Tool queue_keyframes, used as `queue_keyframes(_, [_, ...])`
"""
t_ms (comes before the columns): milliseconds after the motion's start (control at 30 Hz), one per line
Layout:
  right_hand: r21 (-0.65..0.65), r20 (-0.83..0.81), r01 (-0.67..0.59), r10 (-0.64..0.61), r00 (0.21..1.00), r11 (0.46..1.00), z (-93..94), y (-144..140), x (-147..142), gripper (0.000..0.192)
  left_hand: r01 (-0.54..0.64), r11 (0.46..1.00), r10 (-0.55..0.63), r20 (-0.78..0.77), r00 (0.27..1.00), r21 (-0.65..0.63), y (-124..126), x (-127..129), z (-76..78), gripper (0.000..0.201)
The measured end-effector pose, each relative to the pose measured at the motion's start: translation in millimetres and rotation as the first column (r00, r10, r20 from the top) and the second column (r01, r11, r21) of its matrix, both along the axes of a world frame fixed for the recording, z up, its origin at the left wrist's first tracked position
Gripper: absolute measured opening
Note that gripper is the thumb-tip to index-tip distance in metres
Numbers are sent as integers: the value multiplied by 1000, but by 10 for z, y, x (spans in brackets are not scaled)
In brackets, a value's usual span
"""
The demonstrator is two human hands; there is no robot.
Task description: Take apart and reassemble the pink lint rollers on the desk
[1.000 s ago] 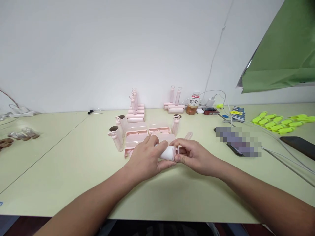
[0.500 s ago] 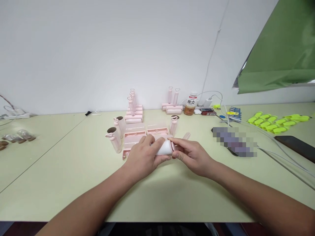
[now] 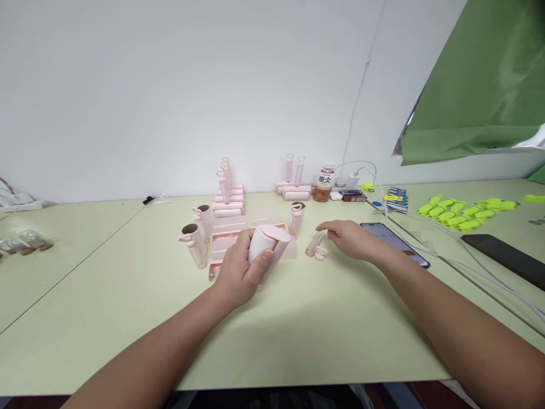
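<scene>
My left hand (image 3: 238,270) is closed around a lint roller head (image 3: 260,245), a white sticky roll partly inside a pale pink casing, held tilted above the table. To its right, my right hand (image 3: 351,240) has its fingers bent over the upper end of a slim pink lint roller handle (image 3: 314,245) lying on the table; the thumb is mostly hidden. Beside that handle lies a small pink rounded piece (image 3: 321,254). Behind my left hand are open pink casings (image 3: 221,241), partly covered by it. Pink handles with heart-shaped loops (image 3: 196,253) stand to the left.
Brown-cored rolls (image 3: 190,230) stand at the left. Assembled lint rollers (image 3: 227,207) line the wall, near a labelled bottle (image 3: 324,184). A phone (image 3: 394,244), white cables (image 3: 447,253) and several neon yellow pieces (image 3: 457,213) lie to the right.
My right hand has let go of the roller head and moved right to the handle on the table. My left hand now holds the head alone, tipped more upright. The view has shifted slightly.
</scene>
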State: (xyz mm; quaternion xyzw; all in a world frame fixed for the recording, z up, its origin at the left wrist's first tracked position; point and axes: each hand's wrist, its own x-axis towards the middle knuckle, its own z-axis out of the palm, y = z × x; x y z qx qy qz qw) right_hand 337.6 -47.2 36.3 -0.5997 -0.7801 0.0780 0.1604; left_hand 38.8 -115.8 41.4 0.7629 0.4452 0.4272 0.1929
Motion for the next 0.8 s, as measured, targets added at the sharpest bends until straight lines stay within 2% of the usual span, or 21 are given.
queue_keyframes(100, [-154,-57,-6,-3,998,988,-45,30,15,44,1,999,1,59,998,-39,11,9,-9,37])
queue_keyframes(200, [-280,-233,-60,-7,972,958,-86,48,-14,43,6,995,6,124,992,-98,27,26,-25,36])
queue_keyframes(333, [-312,-358,-65,-54,932,948,-166,84,-74,30,59,968,7,264,964,-242,38,67,-25,40])
queue_keyframes(433, [-343,-398,-31,-115,910,939,-205,101,-114,31,107,940,26,380,924,-325,34,97,5,42])
queue_keyframes(633, [-260,-517,112,-236,823,959,-149,98,-145,36,174,897,75,529,845,-406,71,92,-3,47])
queue_keyframes(800, [-80,-625,246,-240,743,966,-31,46,-133,46,241,842,139,625,768,-483,138,82,-77,48])
